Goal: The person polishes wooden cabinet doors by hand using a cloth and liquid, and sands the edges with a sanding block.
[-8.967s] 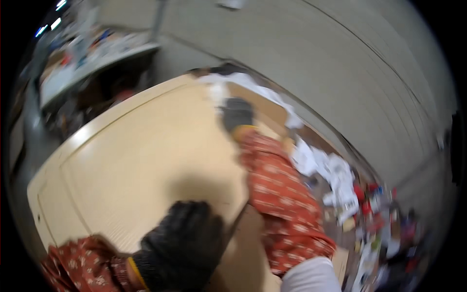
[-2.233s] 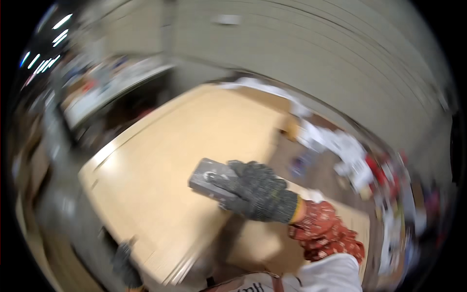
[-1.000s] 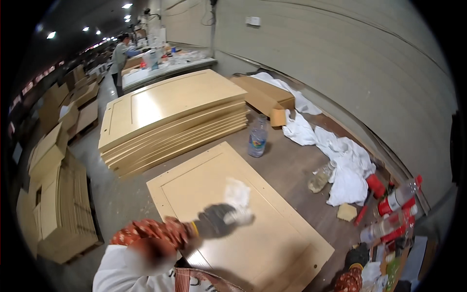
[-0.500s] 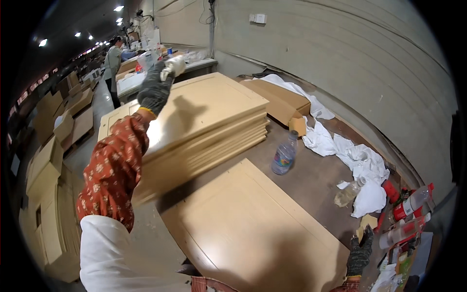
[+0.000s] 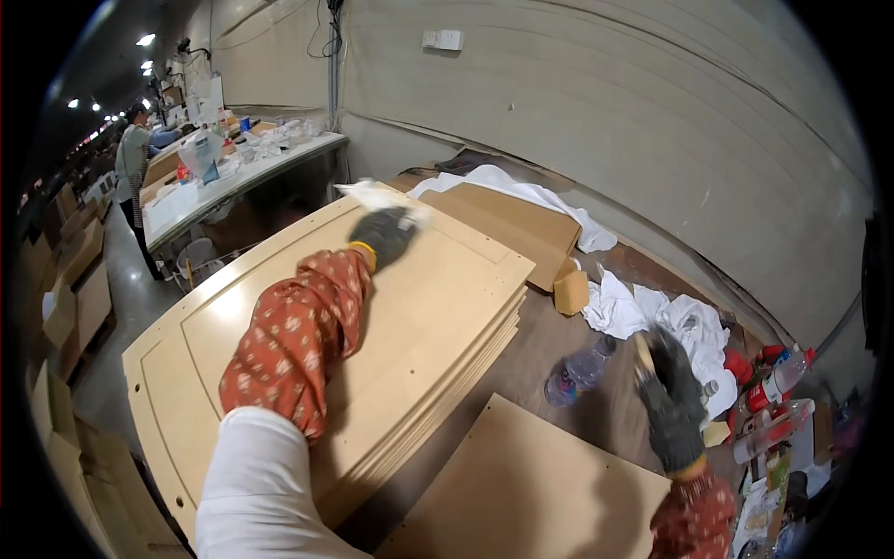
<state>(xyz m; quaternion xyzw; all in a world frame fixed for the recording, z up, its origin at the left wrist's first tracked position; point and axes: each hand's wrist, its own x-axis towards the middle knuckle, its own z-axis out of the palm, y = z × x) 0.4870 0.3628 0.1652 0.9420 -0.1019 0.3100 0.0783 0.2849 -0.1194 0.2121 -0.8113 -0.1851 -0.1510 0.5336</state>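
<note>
At ten o'clock, grey-gloved left hand (image 5: 384, 238) grips crumpled white cloth (image 5: 371, 195) over stacked cream panels (image 5: 410, 326); at four, grey-gloved right hand (image 5: 672, 401), grip unclear; at one, grey wall (image 5: 559, 84).

A crumpled white cloth (image 5: 374, 196) overlaps the far edge of flat, stacked cream panels (image 5: 424, 312).

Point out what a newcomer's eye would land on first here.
First, the stack of cream panels filling the left and middle, with the gloved left hand over its far end, gripping a white cloth. Next, the gloved right hand at right, blurred, just right of a clear plastic bottle, with a small tan piece at its fingers.
</note>
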